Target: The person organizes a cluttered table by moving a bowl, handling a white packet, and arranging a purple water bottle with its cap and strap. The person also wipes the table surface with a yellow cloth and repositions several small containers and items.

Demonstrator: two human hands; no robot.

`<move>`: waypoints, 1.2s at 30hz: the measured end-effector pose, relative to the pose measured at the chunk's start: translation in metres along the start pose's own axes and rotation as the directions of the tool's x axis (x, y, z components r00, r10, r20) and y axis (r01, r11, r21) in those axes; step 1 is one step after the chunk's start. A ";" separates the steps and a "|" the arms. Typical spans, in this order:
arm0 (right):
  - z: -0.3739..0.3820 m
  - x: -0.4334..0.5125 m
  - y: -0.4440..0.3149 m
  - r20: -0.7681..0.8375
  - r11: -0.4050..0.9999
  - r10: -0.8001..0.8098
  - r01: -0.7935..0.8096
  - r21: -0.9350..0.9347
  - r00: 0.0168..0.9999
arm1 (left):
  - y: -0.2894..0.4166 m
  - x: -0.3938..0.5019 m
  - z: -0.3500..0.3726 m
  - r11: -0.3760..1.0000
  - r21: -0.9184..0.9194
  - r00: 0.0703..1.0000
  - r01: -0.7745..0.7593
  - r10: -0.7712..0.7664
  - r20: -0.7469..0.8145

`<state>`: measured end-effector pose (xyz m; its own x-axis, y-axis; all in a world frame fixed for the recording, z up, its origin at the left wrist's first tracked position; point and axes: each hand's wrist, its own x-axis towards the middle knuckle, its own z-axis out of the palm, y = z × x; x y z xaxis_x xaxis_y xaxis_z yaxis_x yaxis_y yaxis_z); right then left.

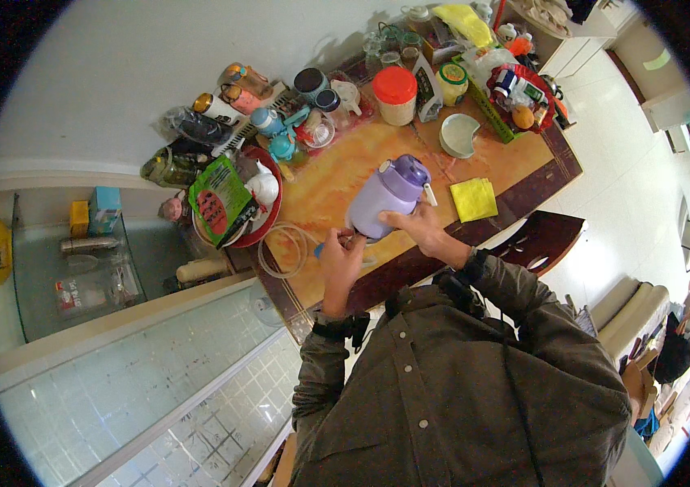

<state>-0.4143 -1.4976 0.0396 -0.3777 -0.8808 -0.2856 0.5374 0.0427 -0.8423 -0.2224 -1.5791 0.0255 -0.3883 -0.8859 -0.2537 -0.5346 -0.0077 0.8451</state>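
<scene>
A lilac jug-shaped container point(379, 198) with a darker purple lid and a white lever stands tilted over the table in front of me. My right hand point(429, 233) grips its near right side, thumb laid along the body. At the jug's lower left edge, the fingertips of my left hand point(345, 255) are pinched close together. Whatever lies between them is too small and hidden to make out. A small blue piece point(319, 250) shows just beside those fingers. Left of that hand, a coil of clear tubing point(264, 259) rests on the table.
A folded yellow cloth point(474, 200) and a white bowl point(459, 135) lie to the right on the table point(314, 198). Jars, including a red-lidded one point(395, 91), and bottles line the wall. A red basin point(272, 210) holds a white teapot point(264, 182). A wooden chair point(536, 240) stands at the near edge.
</scene>
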 end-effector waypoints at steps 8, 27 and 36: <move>0.013 -0.004 0.014 -0.108 0.990 -0.096 0.106 0.096 0.990 | 0.022 -0.010 0.013 0.948 -0.317 0.997 -0.012 0.035 0.068; 0.004 -0.018 0.015 0.035 0.931 -0.209 0.210 -0.299 0.977 | 0.036 -0.014 -0.009 0.974 -0.182 0.991 0.133 -0.129 0.034; 0.001 -0.027 0.020 0.062 0.953 -0.286 0.290 -0.090 0.956 | 0.028 -0.003 -0.017 0.917 -0.279 0.938 0.285 -0.208 0.276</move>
<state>-0.3927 -1.4729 0.0308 -0.4677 -0.8839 -0.0041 0.3345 -0.1727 -0.9264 -0.2232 -1.5841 0.0577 -0.4604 -0.7017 -0.5437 -0.3918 -0.3889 0.8338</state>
